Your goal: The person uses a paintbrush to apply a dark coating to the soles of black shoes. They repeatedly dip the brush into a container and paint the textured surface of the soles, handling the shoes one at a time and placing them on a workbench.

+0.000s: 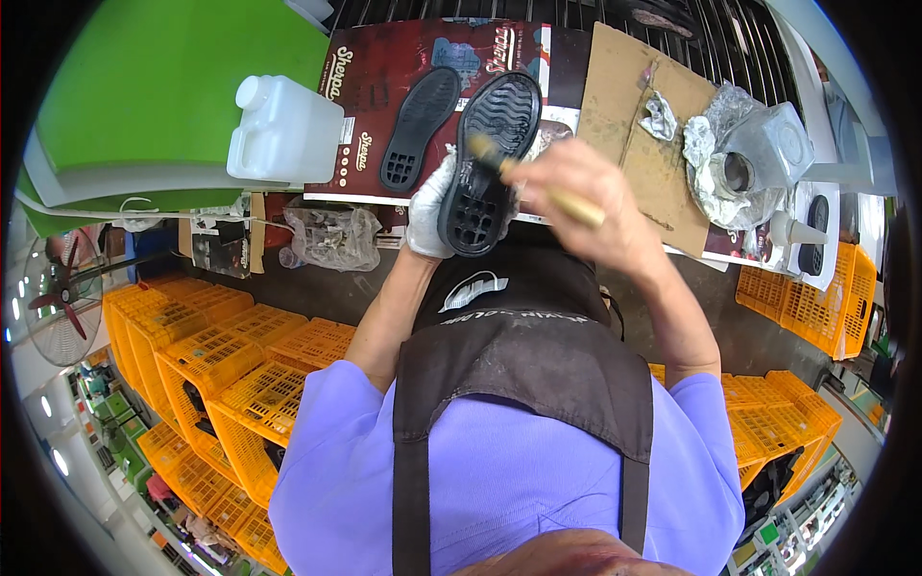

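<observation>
My left hand (429,213), in a white glove, grips a black shoe sole (474,219) from beneath and holds it tilted in front of me. The sole's inner face is turned up, with wavy ribs at the far end and a grid of hollows at the near end. My bare right hand (588,178) is closed around the wooden handle of a brush (576,204). Its bristles meet the sole near the middle, where the surface looks wet. A second black shoe sole (419,125) lies just left of the held one.
A white plastic jug (288,134) stands at left on dark red printed cardboard (355,91). At right, brown cardboard (615,120) bears crumpled wrap and a plastic-wrapped clear container (773,144). A squeeze bottle (793,230) is beside it. Orange crates (264,394) stand on both sides; black rods run behind.
</observation>
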